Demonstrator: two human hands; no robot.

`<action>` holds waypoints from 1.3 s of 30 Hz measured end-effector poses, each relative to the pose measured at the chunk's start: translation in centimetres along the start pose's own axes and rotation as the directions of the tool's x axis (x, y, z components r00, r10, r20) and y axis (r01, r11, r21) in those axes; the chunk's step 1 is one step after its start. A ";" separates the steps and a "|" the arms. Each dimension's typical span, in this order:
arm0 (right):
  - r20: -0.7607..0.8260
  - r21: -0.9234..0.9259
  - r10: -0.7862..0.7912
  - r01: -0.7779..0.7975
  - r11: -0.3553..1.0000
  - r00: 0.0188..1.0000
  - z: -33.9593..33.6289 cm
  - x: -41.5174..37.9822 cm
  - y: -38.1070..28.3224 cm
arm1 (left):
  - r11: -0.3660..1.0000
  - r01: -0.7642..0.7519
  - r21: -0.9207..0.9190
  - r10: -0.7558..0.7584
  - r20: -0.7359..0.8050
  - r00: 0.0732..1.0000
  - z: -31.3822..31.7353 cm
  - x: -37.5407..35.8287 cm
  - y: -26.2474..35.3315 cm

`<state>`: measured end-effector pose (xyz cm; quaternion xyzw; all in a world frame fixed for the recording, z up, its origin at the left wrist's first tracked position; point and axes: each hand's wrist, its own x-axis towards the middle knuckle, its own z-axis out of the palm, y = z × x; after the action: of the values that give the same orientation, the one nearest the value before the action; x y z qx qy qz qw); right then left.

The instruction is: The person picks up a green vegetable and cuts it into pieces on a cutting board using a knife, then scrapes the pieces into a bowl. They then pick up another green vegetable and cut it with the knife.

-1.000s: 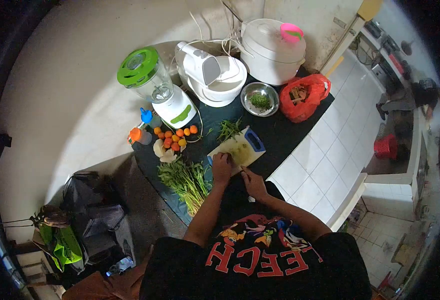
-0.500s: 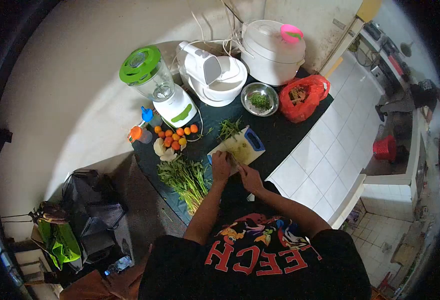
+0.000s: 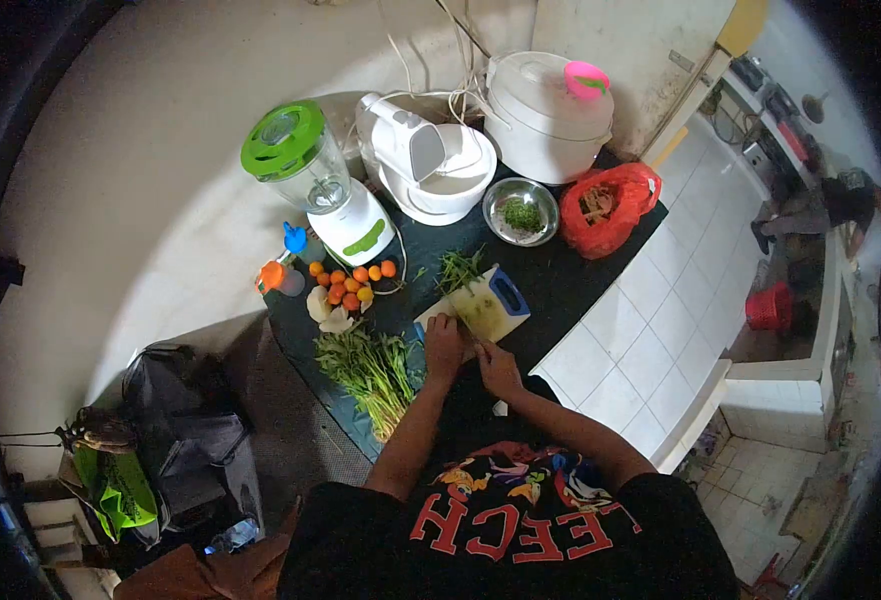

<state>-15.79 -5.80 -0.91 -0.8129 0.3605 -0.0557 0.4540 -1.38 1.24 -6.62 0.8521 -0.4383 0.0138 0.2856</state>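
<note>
Presently, left hand (image 3: 444,346): fingers bent and pressed onto the near left part of the cutting board; whether they pin anything beneath cannot be told.
Right hand (image 3: 500,371): closed, it seems, around the handle of a knife (image 3: 476,345), of which little shows between the two hands.
Cutting board (image 3: 484,312): flat on the dark table cover (image 3: 572,272), close to the person's body; pale, blue-edged, its face smeared green.
Slip risk: the left fingertips sit very near where the blade should be, so a skid on the stained, perhaps damp surface could nick them.
Scatter risk: leafy sprigs (image 3: 458,268) lie at the board's far left edge, and a nudge might push them off.
Shift risk: uneven pressure could swing the board on its cover.
Greens bundle (image 3: 368,370): slender stems and ragged leaves, beside the left forearm.
Metal bowl (image 3: 489,212): round, shiny, holding finely chopped green bits (image 3: 522,214).
Orange fruits (image 3: 360,274): small, round, smooth, clustered near pale, chunky pieces (image 3: 319,302).
Red bag (image 3: 600,238): thin, crumpled plastic, gaping, with brownish contents.
</note>
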 end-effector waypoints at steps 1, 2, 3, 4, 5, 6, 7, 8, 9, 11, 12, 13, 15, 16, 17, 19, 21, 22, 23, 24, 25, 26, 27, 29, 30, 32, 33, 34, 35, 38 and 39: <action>-0.014 0.046 -0.003 0.003 0.999 1.000 0.2 0.3 0.5 | 1.000 -0.001 0.002 0.001 -0.004 1.000 -0.1 0.3 0.0; -0.025 0.094 0.001 0.001 0.996 1.000 0.5 0.1 1.1 | 1.000 -0.004 0.016 0.005 -0.011 1.000 -0.3 0.2 0.0; -0.022 0.096 0.003 -0.001 0.995 1.000 0.7 -0.3 1.4 | 1.000 -0.007 0.028 0.008 -0.017 1.000 -0.2 -0.1 0.0; -0.035 0.075 -0.038 0.041 0.996 0.999 0.8 -0.6 1.7 | 1.000 -0.007 0.029 0.008 -0.016 1.000 -0.1 -0.3 -0.1; -0.049 0.051 -0.084 0.087 0.995 0.995 0.9 -0.7 1.9 | 0.999 -0.004 0.051 0.006 -0.038 0.999 0.1 -0.1 -0.1; -0.051 0.051 -0.087 0.089 0.995 0.995 1.0 -0.9 1.8 | 0.997 0.000 0.073 0.004 -0.057 0.998 0.1 0.0 -0.1; -0.081 0.096 -0.096 0.104 0.990 0.992 1.1 -1.1 1.6 | 0.997 -0.002 0.072 0.006 -0.061 0.998 0.2 0.2 -0.1; -0.107 0.142 -0.101 0.116 0.983 0.989 1.1 -1.2 1.6 | 0.998 0.004 0.059 0.000 -0.059 0.998 0.3 0.1 -0.1; -0.105 0.141 -0.102 0.116 0.983 0.989 1.0 -1.1 1.6 | 0.999 0.011 0.046 -0.009 -0.056 0.998 0.1 0.0 0.1; -0.012 0.036 -0.027 0.028 0.999 1.000 0.6 -0.8 1.6 | 0.998 0.008 0.066 -0.005 -0.052 0.999 -0.4 0.0 0.3; -0.011 0.037 -0.027 0.027 0.999 1.000 0.5 -0.7 1.4 | 0.996 0.001 0.085 0.003 -0.049 0.999 -0.3 -0.1 0.3; 0.015 0.041 0.007 -0.007 0.999 1.000 0.3 -0.3 1.1 | 0.996 0.000 0.086 0.004 -0.050 0.999 -0.2 0.0 0.2; 0.036 0.045 0.042 -0.043 0.998 0.998 -0.4 -0.2 0.5 | 0.991 -0.003 0.132 0.004 -0.008 1.000 0.0 0.2 0.1; 0.041 0.043 0.047 -0.049 0.998 0.998 -1.0 -0.2 0.1 | 0.991 -0.006 0.133 0.007 -0.011 1.000 0.1 0.5 0.2; 0.049 0.042 0.053 -0.055 0.998 0.997 -1.5 -0.2 -0.4 | 0.995 -0.001 0.097 0.002 -0.002 1.000 0.4 0.6 0.4; 0.014 0.024 0.028 -0.028 0.999 1.000 -1.8 -0.1 0.5 | 0.998 0.004 0.063 -0.005 0.016 1.000 0.2 0.7 0.5; -0.021 -0.002 0.009 -0.009 1.000 1.000 -2.4 -0.1 0.5 | 0.971 0.069 -0.227 -0.070 0.002 0.998 0.2 1.0 0.8; -0.019 -0.090 0.017 -0.018 0.996 1.000 -3.5 -0.1 -0.2 | 0.970 0.072 -0.231 -0.072 0.007 0.997 0.0 1.0 1.0; -0.017 -0.177 0.026 -0.028 0.984 1.000 -4.5 -0.2 -0.9 | 0.904 0.233 -0.359 -0.217 0.084 0.972 -0.4 0.9 1.0; -0.015 -0.179 0.034 -0.036 0.983 0.999 -5.0 -0.3 -1.0 | 0.796 0.388 -0.464 -0.344 0.180 0.921 -1.0 0.8 1.1; -0.016 -0.274 0.003 -0.008 0.962 1.000 -5.4 -0.3 -0.8 | 0.795 0.391 -0.464 -0.344 0.187 0.920 -2.4 0.6 1.8; -0.015 -0.365 -0.029 0.021 0.931 0.999 -5.8 -0.3 -0.8 | 0.893 0.237 -0.383 -0.227 0.073 0.971 -3.9 0.4 2.5; -0.015 -0.363 -0.023 0.016 0.931 1.000 -6.3 -0.5 -1.0 | 0.957 0.079 -0.279 -0.090 -0.028 0.995 -5.2 0.2 3.1; 0.006 -0.446 -0.121 0.111 0.888 0.993 -7.0 -0.8 -1.4 | 0.978 -0.129 -0.164 0.139 0.054 0.989 -6.7 -0.4 3.6; 0.010 -0.444 -0.123 0.115 0.889 0.992 -6.9 -0.8 -0.9 | 0.937 -0.343 -0.066 0.350 0.155 0.924 -7.0 -0.5 3.5; 0.032 -0.484 -0.204 0.194 0.853 0.978 -6.6 -1.0 0.1 | 0.926 -0.377 -0.008 0.367 0.245 0.897 -6.9 -0.4 3.7; 0.036 -0.484 -0.207 0.198 0.852 0.978 -6.7 -1.2 0.2 | 0.908 -0.418 0.041 0.381 0.334 0.862 -6.6 -0.3 3.5; 0.048 -0.515 -0.223 0.216 0.829 0.974 -6.8 -1.4 0.4 | 0.909 -0.415 0.042 0.379 0.332 0.864 -6.1 0.0 3.1; 0.059 -0.546 -0.238 0.231 0.805 0.969 -6.9 -1.5 0.6 | 0.906 -0.422 0.023 0.379 0.401 0.834 -5.4 0.4 2.6; 0.107 -0.572 -0.191 0.217 0.791 0.976 -8.2 -2.3 -0.9 | 0.905 -0.419 -0.074 0.400 0.486 0.777 -3.5 2.2 0.7; 0.106 -0.575 -0.190 0.216 0.789 0.976 -8.2 -2.3 -0.5 | 0.902 -0.406 -0.146 0.422 0.502 0.755 -3.5 3.1 0.5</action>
<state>-20.61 -9.86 4.80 -0.9478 0.2609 0.0263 0.1816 0.93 0.43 -2.62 0.7011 -0.6765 -0.1611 0.1575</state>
